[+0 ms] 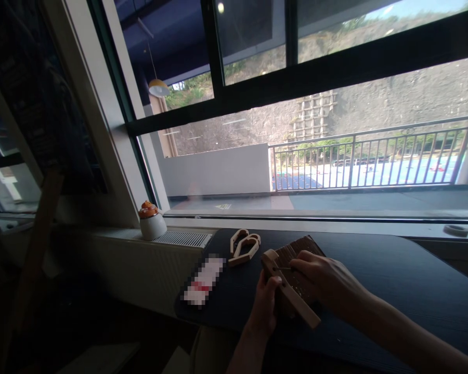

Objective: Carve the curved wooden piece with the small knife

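My left hand [265, 306] is wrapped round a light wooden piece [298, 304] with a hooked top end and small dark holes along its side. The piece is tilted, its straight end pointing toward the lower right. My right hand [322, 272] is closed in a pinch on a thin rod-like tool [284, 268], whose far end meets the wooden piece near a hole. What kind of tool it is, I cannot make out. Beneath both hands lies a brown ridged board [306, 249], with pale specks on it. Similar curved wooden pieces [246, 250] lie farther back on the table.
The dark table [378, 280] stands against the window sill. A blurred-out pale and red item [205, 280] lies at its left edge. A white jar with an orange top [152, 223] stands on the radiator [191, 239]. A ring-shaped roll [455, 230] is on the sill at right.
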Demonstrator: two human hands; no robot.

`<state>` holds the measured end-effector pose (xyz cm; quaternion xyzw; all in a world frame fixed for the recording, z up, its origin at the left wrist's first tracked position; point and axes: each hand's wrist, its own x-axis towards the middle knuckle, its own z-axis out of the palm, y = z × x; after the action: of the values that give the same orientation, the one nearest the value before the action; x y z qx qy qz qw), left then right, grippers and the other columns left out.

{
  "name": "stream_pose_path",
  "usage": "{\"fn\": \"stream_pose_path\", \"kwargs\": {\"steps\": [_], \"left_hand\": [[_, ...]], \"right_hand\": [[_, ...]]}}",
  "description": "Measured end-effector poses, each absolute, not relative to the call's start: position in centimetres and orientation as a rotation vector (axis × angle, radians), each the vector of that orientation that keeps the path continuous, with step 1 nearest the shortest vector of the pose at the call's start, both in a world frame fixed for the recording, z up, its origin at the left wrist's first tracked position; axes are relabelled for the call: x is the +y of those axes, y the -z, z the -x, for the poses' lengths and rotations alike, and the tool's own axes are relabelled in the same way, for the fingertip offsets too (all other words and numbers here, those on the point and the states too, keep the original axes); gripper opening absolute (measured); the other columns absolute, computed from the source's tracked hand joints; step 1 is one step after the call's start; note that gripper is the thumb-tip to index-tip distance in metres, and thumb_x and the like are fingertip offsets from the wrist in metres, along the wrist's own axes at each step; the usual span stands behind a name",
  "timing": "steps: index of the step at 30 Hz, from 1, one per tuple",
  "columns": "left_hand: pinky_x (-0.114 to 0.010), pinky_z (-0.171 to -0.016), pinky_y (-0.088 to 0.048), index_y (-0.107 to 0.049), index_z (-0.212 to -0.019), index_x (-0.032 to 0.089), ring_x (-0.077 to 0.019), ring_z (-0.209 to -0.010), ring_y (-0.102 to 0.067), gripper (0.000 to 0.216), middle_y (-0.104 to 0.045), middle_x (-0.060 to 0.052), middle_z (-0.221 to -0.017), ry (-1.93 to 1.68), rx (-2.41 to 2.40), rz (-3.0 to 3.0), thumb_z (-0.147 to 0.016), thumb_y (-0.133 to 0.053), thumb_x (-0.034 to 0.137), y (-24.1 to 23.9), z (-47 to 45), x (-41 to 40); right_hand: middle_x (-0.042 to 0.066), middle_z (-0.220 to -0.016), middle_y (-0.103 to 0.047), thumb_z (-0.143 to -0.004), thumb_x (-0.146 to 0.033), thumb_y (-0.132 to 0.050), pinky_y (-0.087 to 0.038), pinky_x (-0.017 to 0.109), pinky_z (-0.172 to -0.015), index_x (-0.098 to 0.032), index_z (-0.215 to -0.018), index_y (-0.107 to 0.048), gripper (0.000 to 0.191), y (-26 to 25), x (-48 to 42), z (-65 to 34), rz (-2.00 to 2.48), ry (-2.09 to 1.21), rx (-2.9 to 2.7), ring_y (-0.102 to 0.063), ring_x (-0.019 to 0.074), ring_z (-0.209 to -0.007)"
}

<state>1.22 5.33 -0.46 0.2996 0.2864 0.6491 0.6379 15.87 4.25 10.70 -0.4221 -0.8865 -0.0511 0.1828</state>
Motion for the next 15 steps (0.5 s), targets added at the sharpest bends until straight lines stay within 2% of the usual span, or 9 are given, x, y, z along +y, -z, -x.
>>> {"fn": "stream_pose_path", "kwargs": {"steps": [7, 11, 15], "left_hand": [[-0.027, -0.074, -0.046, -0.056, -0.116, 0.020, -0.0191, -0.081, -0.062, 0.049, -0.065, -0.001, -0.077, -1.483, 0.594, -0.738, -0.069, -0.068, 0.026, 0.8, -1.1, 5.1], [-0.027, -0.076, -0.046, -0.056, -0.116, 0.019, -0.0196, -0.085, -0.062, 0.048, -0.067, -0.004, -0.088, -1.494, 0.571, -0.750, -0.071, -0.069, 0.027, 0.9, -1.0, 5.1], [-0.027, -0.078, -0.046, -0.053, -0.122, 0.021, -0.0201, -0.088, -0.062, 0.054, -0.067, -0.006, -0.097, -1.516, 0.561, -0.770, -0.072, -0.070, 0.027, 1.0, -1.1, 5.1]], "right_hand": [[0.005, -0.085, -0.062, -0.086, -0.020, -0.049, -0.039, 0.023, -0.054, -0.020, -0.082, -0.066, 0.018, -12.5, 4.3, -14.4, 1.168, 0.230, -2.639, -0.060, 0.0145, -0.067], [0.007, -0.091, -0.063, -0.079, -0.008, -0.056, -0.045, 0.027, -0.060, -0.019, -0.088, -0.066, 0.017, -13.1, 4.3, -13.0, 1.023, 0.486, -2.769, -0.061, 0.0188, -0.075], [0.009, -0.089, -0.063, -0.076, -0.005, -0.060, -0.048, 0.030, -0.063, -0.017, -0.091, -0.066, 0.021, -13.8, 4.7, -12.0, 0.822, 0.713, -2.851, -0.059, 0.0206, -0.076]]}}
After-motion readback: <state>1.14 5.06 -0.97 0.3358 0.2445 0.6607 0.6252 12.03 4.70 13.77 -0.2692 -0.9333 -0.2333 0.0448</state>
